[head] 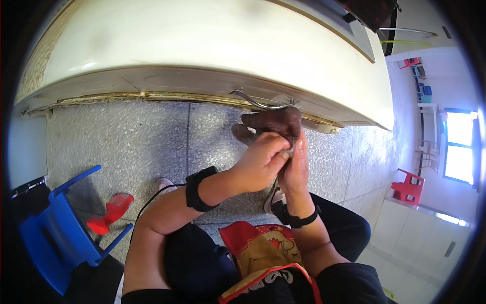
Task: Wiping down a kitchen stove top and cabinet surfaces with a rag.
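Observation:
A dark reddish-brown, lumpy object point(281, 119) with two blunt projections pointing left is between my hands, in front of a pale tabletop's edge; its material is unclear. My left hand point(262, 161) pinches a small pale bit point(289, 149) at its lower side, thumb against fingers. Extended along the right side, my right hand point(296, 163) supports the object; its palm is partly hidden. A metal fork point(258, 103) runs across just above the object, tines to the left; whether it touches the object cannot be told.
The pale table point(190, 45) spans the top, its edge close beyond my hands. A blue plastic chair point(60, 235) and a red object point(112, 212) are at lower left. A red stool point(408, 188) stands at far right. A dark cable runs by my left forearm.

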The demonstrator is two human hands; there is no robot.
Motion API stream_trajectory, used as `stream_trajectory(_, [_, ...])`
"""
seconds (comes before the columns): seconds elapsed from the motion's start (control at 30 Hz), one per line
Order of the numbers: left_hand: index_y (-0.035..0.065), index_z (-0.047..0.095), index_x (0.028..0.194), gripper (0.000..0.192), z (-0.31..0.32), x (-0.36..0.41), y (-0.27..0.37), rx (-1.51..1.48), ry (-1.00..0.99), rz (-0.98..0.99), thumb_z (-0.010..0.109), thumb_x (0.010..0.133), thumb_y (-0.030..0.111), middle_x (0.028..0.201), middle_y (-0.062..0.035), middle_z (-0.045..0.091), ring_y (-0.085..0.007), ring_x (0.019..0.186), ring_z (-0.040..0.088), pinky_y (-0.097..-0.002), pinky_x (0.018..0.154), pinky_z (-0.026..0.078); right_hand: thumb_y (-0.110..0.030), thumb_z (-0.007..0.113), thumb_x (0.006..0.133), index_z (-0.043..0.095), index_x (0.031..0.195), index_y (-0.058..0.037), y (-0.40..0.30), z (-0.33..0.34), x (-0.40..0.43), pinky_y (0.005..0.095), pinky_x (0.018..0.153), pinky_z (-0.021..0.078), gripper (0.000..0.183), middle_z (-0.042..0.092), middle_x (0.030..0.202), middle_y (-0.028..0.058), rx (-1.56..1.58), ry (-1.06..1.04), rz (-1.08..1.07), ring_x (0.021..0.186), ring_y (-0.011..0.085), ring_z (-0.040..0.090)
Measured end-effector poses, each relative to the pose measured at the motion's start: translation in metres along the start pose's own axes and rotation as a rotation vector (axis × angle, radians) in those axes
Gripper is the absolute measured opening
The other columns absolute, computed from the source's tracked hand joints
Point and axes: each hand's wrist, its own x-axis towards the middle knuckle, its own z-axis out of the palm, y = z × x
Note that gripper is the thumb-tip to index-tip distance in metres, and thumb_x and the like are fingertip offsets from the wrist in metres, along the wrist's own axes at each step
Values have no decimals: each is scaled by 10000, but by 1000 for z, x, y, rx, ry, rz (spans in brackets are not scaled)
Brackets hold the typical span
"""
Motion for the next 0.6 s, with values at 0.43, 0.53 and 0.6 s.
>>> stream_trajectory(0.43, [47, 491, 1099, 309, -15, -16, 13, 169, 64, -16, 556, 797, 61, 1200, -122, 441, -228, 1070, 426, -318, 816, 393, -87, 439, 882, 293, 1310, 30, -17, -36, 58, 365, 953, 339, 468, 262, 1309, 219, -985, 602, -741, 1159, 283, 357])
stream_trajectory(0.53, [48, 487, 1085, 288, -19, -28, -1, 154, 82, -84, 548, 804, 58, 1174, -114, 457, -205, 1026, 455, -304, 795, 400, -137, 461, 843, 316, 1293, 70, 26, 1, 58, 450, 1010, 242, 517, 310, 1281, 290, -1190, 409, -839, 1160, 407, 341])
stream_trajectory(0.6, [48, 482, 1069, 267, -24, -36, -6, 75, 198, -173, 540, 808, 52, 1158, -99, 468, -171, 993, 477, -285, 781, 401, -140, 476, 833, 360, 1270, 65, 31, 9, 52, 463, 1012, 235, 497, 360, 1255, 296, -1112, 223, -796, 1151, 433, 352])
